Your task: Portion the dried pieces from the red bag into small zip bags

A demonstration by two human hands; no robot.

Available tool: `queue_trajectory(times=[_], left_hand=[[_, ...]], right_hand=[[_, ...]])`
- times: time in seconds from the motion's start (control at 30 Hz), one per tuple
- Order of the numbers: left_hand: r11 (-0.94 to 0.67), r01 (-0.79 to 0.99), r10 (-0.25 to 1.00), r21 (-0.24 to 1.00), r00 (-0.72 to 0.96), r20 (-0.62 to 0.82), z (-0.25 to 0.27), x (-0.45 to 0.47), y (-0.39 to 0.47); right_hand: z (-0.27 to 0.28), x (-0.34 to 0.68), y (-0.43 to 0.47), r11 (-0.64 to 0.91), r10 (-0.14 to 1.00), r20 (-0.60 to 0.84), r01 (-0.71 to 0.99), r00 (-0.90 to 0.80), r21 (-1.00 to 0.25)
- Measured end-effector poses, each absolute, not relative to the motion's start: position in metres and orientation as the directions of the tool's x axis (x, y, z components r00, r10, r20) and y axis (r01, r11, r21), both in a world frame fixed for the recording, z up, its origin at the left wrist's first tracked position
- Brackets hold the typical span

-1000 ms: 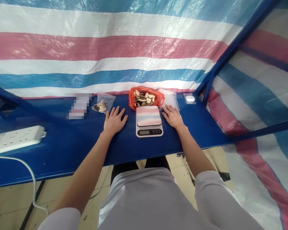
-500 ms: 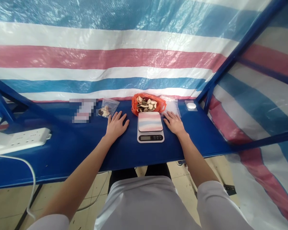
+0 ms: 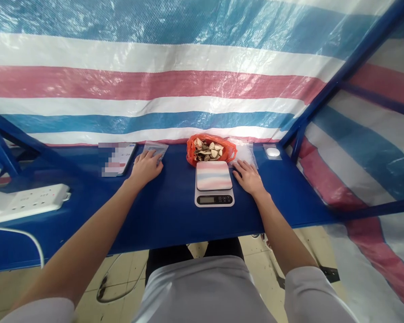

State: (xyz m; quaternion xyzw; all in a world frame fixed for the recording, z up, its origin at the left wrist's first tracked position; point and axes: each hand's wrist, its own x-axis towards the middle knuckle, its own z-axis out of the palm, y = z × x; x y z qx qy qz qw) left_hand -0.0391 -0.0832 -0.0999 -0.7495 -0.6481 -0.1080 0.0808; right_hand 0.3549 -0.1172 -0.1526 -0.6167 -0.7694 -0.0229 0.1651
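Observation:
My left hand (image 3: 144,169) lies open over a small clear zip bag (image 3: 159,149), its fingers covering most of the bag and what is inside. Flat on the table, my right hand (image 3: 249,178) is open, fingertips at the lower edge of some clear plastic bags (image 3: 244,150). Between my hands stands a white kitchen scale (image 3: 214,198) with a striped, reflective weighing plate (image 3: 214,176) that bears nothing. Directly behind it sits an orange plastic bag (image 3: 191,152), open at the top and filled with dried, pale sliced pieces (image 3: 212,150).
A phone (image 3: 123,158), partly blurred out, rests left of my left hand. A white power strip (image 3: 37,200) with its cable is at the far left. A white oval object (image 3: 272,152) on clear plastic lies back right. Blue frame bars and striped sheeting (image 3: 188,83) enclose the blue table (image 3: 175,211).
My left hand has moved left, from beside the zip bag to on top of it. My right hand stays beside the scale. The view has shifted slightly.

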Motion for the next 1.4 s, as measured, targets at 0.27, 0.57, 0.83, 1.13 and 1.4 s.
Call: queue_trajectory(times=[0.27, 0.57, 0.83, 1.13, 1.4], left_hand=[[-0.162, 0.978, 0.943, 0.133, 0.113, 0.313, -0.116, -0.039, -0.075], [-0.211, 0.93, 0.911, 0.302, 0.075, 0.406, -0.115, -0.04, -0.067], [-0.292, 0.648, 0.878, 0.704, -0.11, 0.466, -0.087, -0.012, -0.094], [-0.123, -0.111, 0.992, 0.986, -0.038, 0.119, -0.065, 0.036, -0.129], [0.075, -0.391, 0.995, 0.917, 0.095, -0.041, -0.062, 0.063, -0.147]], right_hand=[[-0.149, 0.353, -0.117, 0.232, 0.946, 0.264, 0.96, -0.185, -0.157], [-0.145, 0.352, -0.117, 0.223, 0.952, 0.254, 0.956, -0.171, -0.193], [-0.143, 0.355, -0.118, 0.308, 0.885, 0.435, 0.912, -0.169, -0.272], [-0.107, 0.318, -0.126, 0.465, 0.824, 0.554, 0.697, -0.117, -0.545], [-0.093, 0.275, -0.112, 0.378, 0.924, 0.375, 0.303, -0.07, -0.875]])
